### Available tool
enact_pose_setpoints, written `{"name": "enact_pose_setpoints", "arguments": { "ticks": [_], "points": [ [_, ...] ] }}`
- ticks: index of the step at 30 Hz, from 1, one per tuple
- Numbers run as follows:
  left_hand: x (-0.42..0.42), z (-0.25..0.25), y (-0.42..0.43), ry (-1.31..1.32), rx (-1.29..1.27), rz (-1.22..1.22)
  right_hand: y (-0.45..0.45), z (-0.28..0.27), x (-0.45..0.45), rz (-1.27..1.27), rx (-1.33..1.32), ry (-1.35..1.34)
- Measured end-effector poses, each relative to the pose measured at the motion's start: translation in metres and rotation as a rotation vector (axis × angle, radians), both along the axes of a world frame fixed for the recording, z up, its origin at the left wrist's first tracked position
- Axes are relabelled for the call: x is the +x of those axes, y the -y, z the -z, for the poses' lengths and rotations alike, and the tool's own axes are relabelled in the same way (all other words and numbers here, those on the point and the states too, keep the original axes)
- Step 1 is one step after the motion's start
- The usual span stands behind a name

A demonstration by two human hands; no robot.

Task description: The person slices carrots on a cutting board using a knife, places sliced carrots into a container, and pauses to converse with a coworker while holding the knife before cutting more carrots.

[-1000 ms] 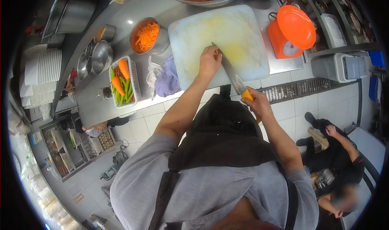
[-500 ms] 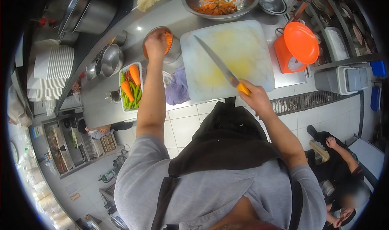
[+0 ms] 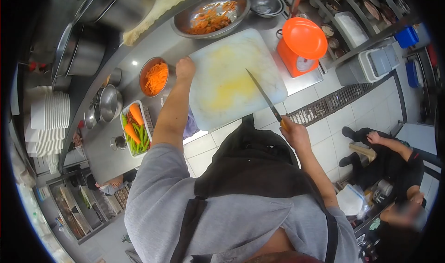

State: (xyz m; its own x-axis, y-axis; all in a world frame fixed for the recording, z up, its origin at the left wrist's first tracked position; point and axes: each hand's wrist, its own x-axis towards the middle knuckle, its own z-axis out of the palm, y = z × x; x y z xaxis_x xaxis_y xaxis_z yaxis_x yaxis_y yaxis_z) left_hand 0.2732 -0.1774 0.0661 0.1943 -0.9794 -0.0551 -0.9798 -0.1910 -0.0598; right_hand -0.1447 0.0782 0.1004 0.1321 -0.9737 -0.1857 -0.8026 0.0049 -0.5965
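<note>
If the right hand (image 3: 295,132) slips, its clasped knife (image 3: 263,93) may drop by the board's (image 3: 222,84) four o'clock; left hand's (image 3: 185,68) grip unclear.

Around one rectangular white plastic cutting board (image 3: 227,89), yellow-stained, there are one orange plastic kitchen scale (image 3: 299,35) at two o'clock, one long steel knife (image 3: 265,96) with a yellow handle toward four, one round steel pot (image 3: 143,77) of orange carrot shreds (image 3: 156,80) at nine, and one wide steel bowl (image 3: 241,12) at eleven. One white perforated plastic basket (image 3: 148,118) at eight holds two whole orange carrots (image 3: 136,114) (its slender green peppers (image 3: 145,137) overlap too much to number).
</note>
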Motion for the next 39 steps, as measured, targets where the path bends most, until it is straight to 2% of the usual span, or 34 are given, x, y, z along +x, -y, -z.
{"name": "enact_pose_setpoints", "arguments": {
  "ticks": [2, 4, 5, 7, 9, 10, 12, 13, 14, 16, 20, 22, 24, 25, 26, 28, 30, 31, 33, 36, 39],
  "points": [
    [-0.004, -0.002, 0.0, -0.001, -0.004, -0.004, -0.006, 0.003, 0.001, 0.0, -0.032, 0.027],
    [-0.015, -0.02, -0.009, -0.013, -0.038, 0.093, -0.008, 0.002, 0.0, -0.013, -0.02, 0.038],
    [-0.015, -0.031, -0.014, -0.01, -0.043, 0.067, -0.008, 0.003, -0.001, -0.01, -0.024, 0.028],
    [-0.013, -0.068, -0.028, -0.313, -0.357, 0.033, -0.008, -0.001, -0.001, -0.024, -0.024, 0.027],
    [-0.005, -0.116, -0.049, -0.455, -0.64, -0.066, -0.007, -0.002, -0.002, -0.064, -0.028, 0.0],
    [0.019, -0.11, -0.05, -0.439, -0.654, -0.103, -0.005, -0.002, -0.003, -0.07, -0.034, -0.03],
    [0.092, -0.083, -0.049, -0.212, -0.446, -0.23, -0.003, -0.008, -0.002, -0.077, 0.021, -0.025],
    [0.101, -0.082, -0.07, -0.126, -0.324, -0.317, -0.003, -0.012, -0.001, -0.094, 0.027, -0.038],
    [0.104, -0.077, -0.095, -0.108, -0.325, -0.364, -0.002, -0.011, -0.001, -0.105, 0.031, -0.048],
    [0.085, -0.087, -0.15, -0.219, -0.606, -0.226, -0.006, -0.006, -0.003, -0.115, 0.004, -0.052],
    [0.088, -0.051, -0.247, -0.333, -0.6, -0.271, -0.015, 0.015, -0.005, -0.145, 0.003, 0.085],
    [0.104, -0.052, -0.285, -0.415, -0.558, -0.489, -0.018, 0.019, -0.001, -0.146, -0.038, 0.125],
    [0.129, -0.062, -0.305, -0.341, -0.589, -0.535, -0.019, 0.014, 0.003, -0.053, 0.187, 0.203],
    [0.155, -0.059, -0.31, -0.205, -0.554, -0.589, -0.019, 0.018, 0.003, -0.054, 0.185, 0.207],
    [0.176, -0.066, -0.315, -0.125, -0.539, -0.533, -0.019, 0.026, 0.002, -0.035, 0.171, 0.202],
    [0.204, -0.082, -0.32, -0.162, -0.588, -0.573, -0.02, 0.029, 0.001, -0.012, 0.161, 0.191],
    [0.24, -0.084, -0.31, -0.108, -0.421, -0.712, -0.021, 0.027, 0.002, 0.014, 0.191, 0.242],
    [0.247, -0.08, -0.299, -0.118, -0.422, -0.707, -0.021, 0.026, 0.003, 0.021, 0.186, 0.235],
    [0.26, -0.078, -0.279, -0.093, -0.148, -0.837, -0.02, 0.023, 0.006, 0.054, 0.199, 0.195],
    [0.254, -0.07, -0.261, -0.138, -0.085, -0.904, -0.022, 0.02, 0.009, 0.099, 0.218, 0.232],
    [0.272, -0.056, -0.258, -0.121, -0.134, -0.912, -0.024, 0.024, 0.007, 0.12, 0.18, 0.269]
  ]
}}
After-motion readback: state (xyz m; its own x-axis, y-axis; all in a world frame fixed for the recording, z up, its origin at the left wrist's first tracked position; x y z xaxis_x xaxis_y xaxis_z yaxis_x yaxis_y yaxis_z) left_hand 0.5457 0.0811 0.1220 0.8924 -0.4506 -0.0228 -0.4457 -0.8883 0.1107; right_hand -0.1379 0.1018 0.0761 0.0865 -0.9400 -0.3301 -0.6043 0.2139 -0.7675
